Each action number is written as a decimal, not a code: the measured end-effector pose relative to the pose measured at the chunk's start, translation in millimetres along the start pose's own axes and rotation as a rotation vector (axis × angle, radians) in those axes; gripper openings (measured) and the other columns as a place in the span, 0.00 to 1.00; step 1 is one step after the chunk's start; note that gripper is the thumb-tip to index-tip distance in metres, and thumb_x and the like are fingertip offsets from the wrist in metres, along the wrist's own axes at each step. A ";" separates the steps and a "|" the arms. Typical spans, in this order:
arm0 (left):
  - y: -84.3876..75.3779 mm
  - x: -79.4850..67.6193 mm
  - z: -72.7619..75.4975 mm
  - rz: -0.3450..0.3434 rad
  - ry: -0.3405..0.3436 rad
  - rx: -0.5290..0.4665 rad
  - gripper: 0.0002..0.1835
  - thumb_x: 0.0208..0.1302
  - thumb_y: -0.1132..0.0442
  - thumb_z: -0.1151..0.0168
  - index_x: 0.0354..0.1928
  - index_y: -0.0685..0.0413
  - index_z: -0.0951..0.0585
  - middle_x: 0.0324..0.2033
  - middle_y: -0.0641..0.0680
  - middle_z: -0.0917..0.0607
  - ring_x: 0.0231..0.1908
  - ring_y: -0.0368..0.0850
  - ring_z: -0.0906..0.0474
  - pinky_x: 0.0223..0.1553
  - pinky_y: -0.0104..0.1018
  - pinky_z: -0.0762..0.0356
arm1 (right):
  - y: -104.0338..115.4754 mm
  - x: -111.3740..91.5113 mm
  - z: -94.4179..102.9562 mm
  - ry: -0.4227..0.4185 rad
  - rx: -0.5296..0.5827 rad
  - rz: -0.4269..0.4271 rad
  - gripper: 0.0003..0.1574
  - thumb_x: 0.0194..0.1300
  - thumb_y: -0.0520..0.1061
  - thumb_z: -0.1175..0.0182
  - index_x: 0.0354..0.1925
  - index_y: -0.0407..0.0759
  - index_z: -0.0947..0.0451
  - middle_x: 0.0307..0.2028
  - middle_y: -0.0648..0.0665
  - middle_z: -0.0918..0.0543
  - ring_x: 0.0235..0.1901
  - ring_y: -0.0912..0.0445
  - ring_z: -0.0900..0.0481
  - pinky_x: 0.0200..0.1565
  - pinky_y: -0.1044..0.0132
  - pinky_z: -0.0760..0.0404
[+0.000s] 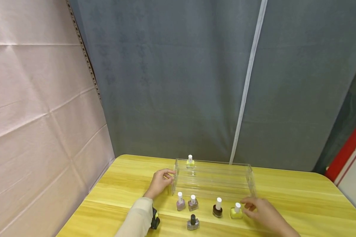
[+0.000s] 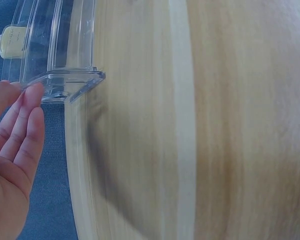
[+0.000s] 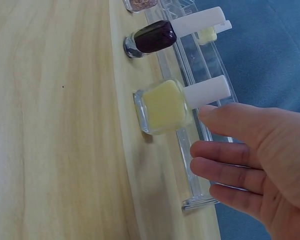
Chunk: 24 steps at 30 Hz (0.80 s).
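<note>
A clear stepped display rack (image 1: 213, 179) stands on the table, with one yellow nail polish bottle (image 1: 190, 162) on its top tier at the left. My left hand (image 1: 161, 181) pinches the rack's left end panel between thumb and fingers; in the left wrist view the left hand (image 2: 15, 145) is at the panel's upper edge. Beside another yellow nail polish bottle (image 1: 236, 211) is my right hand (image 1: 261, 212), its fingers loosely extended. In the right wrist view, the thumb of the right hand (image 3: 260, 160) is by that bottle's white cap (image 3: 207, 92); contact is unclear.
In front of the rack stand a dark bottle (image 1: 217, 208), a lilac bottle (image 1: 180, 202), a glittery bottle (image 1: 193, 203) and a black-capped bottle (image 1: 193, 223). Behind the wooden table (image 1: 302, 197) hangs a grey-blue curtain (image 1: 172, 82). A pink cloth (image 1: 32, 115) hangs at left.
</note>
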<state>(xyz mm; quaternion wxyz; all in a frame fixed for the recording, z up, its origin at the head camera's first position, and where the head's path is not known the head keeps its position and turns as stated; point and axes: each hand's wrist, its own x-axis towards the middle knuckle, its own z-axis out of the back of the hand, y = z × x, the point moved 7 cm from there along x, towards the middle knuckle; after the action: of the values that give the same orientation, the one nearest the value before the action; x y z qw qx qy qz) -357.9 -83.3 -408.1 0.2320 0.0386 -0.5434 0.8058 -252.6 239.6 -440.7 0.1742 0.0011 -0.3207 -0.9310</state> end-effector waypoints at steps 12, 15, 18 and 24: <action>-1.5 -0.9 0.7 -0.007 -0.001 0.004 0.10 0.57 0.79 0.45 0.42 0.70 0.21 0.30 0.72 0.22 0.27 0.68 0.22 0.30 0.55 0.24 | 1.9 -0.4 -9.6 0.008 0.044 0.054 0.16 0.55 0.42 0.35 0.41 0.33 0.21 0.33 0.46 0.19 0.28 0.63 0.23 0.30 0.69 0.23; 0.7 -0.4 0.2 0.001 -0.004 0.005 0.10 0.57 0.79 0.45 0.41 0.69 0.21 0.30 0.72 0.22 0.27 0.68 0.22 0.30 0.56 0.24 | 0.6 0.1 -12.3 0.003 0.051 0.058 0.16 0.55 0.41 0.35 0.41 0.33 0.21 0.32 0.48 0.19 0.28 0.64 0.24 0.29 0.69 0.23; 11.0 2.9 -1.2 -0.001 -0.009 -0.005 0.10 0.57 0.80 0.44 0.41 0.69 0.21 0.30 0.71 0.22 0.26 0.68 0.22 0.30 0.56 0.24 | 0.1 0.3 -14.6 -0.003 0.050 0.066 0.15 0.55 0.41 0.35 0.40 0.33 0.21 0.31 0.49 0.20 0.28 0.64 0.24 0.29 0.69 0.23; 37.4 10.8 -3.6 0.000 -0.014 0.037 0.11 0.57 0.77 0.42 0.43 0.68 0.21 0.29 0.65 0.20 0.24 0.59 0.20 0.25 0.44 0.21 | -4.1 1.7 -18.9 0.033 0.085 0.015 0.18 0.55 0.43 0.35 0.41 0.33 0.22 0.31 0.49 0.20 0.27 0.64 0.23 0.29 0.69 0.23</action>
<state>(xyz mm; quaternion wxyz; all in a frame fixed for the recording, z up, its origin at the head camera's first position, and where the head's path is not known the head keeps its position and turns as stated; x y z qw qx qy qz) -382.4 -87.8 -438.2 0.2275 0.0486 -0.5302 0.8153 -253.4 230.8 -458.0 0.1862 0.0216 -0.3572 -0.9150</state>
